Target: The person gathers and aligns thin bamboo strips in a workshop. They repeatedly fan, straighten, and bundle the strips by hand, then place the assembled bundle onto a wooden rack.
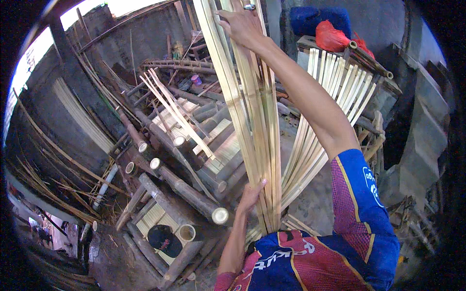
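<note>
The left hand [251, 196] presses flat against the low end of an upright bundle of long pale split-bamboo strips [257, 121], and the right hand [241, 24] grips its top with fingers wrapped; the long axis runs near-vertical between them, directly ahead. Beyond the right arm, a red plastic bag [331, 38] and a blue cloth roll [310, 18] sit on a rack, with round bamboo poles [194, 196] stacked to the left.
</note>
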`<state>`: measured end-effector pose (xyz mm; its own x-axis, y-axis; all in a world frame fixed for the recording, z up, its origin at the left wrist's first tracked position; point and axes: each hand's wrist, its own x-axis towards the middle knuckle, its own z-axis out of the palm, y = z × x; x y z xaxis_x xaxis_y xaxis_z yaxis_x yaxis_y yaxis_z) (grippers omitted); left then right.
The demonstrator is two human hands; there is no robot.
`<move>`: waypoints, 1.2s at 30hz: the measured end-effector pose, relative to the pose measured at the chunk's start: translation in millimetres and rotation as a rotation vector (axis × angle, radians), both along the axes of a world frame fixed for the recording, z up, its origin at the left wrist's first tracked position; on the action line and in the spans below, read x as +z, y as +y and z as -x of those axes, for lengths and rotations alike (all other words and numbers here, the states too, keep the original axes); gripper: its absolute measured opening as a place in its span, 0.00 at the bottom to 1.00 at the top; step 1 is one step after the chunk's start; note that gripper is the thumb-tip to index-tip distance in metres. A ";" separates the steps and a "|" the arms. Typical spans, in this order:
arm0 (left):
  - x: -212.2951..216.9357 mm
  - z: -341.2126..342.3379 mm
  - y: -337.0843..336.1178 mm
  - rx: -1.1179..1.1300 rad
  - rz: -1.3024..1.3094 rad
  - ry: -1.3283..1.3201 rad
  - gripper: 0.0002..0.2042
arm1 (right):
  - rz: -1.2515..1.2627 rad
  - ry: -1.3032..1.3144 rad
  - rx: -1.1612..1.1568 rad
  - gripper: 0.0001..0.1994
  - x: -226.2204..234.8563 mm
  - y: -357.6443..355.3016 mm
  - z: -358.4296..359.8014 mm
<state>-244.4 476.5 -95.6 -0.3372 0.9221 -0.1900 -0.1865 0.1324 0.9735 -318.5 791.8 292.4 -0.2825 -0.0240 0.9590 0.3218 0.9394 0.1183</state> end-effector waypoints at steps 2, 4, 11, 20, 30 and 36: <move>9.5 -1.6 -9.6 0.024 -0.039 -0.062 0.24 | -0.084 0.056 0.261 0.16 6.2 -5.5 24.6; 10.7 0.1 -17.0 0.053 -0.062 -0.089 0.24 | -0.003 -0.105 -0.078 0.13 6.6 -29.9 13.9; 1.3 -2.1 -7.7 0.051 -0.040 -0.064 0.23 | 0.040 -0.065 0.044 0.05 3.8 -68.2 -29.1; -2.8 3.5 -4.4 0.008 -0.066 -0.130 0.24 | 0.055 -0.058 0.324 0.07 -116.6 -128.6 -101.6; -23.7 4.5 6.8 0.009 -0.068 -0.150 0.22 | 0.836 0.003 0.188 0.13 -270.0 -178.9 -194.9; -16.6 4.3 7.4 -0.015 -0.037 -0.146 0.22 | 0.927 0.054 0.212 0.09 -291.7 -178.7 -197.2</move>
<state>-248.7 483.9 -112.2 -0.2943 0.9341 -0.2021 -0.3249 0.1010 0.9403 -121.3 613.1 0.7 -0.3142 0.7070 0.6335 0.1176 0.6912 -0.7131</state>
